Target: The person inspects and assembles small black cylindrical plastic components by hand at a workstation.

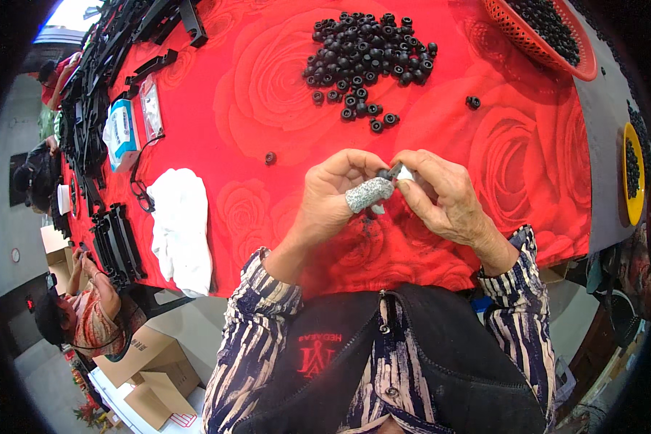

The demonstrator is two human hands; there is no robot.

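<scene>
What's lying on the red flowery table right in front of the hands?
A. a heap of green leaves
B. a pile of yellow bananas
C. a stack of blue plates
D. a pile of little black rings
D: a pile of little black rings lies on the red flowery cloth beyond the left hand and the right hand, which pinch one small dark piece between them.

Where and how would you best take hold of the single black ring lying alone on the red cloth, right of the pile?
Probably grip the lone black ring across its outer rim, thumb and finger on opposite sides, coming straight down from above. It seems to lie flat with its hole upward, and bare red cloth surrounds it, leaving room for fingertips.
</scene>
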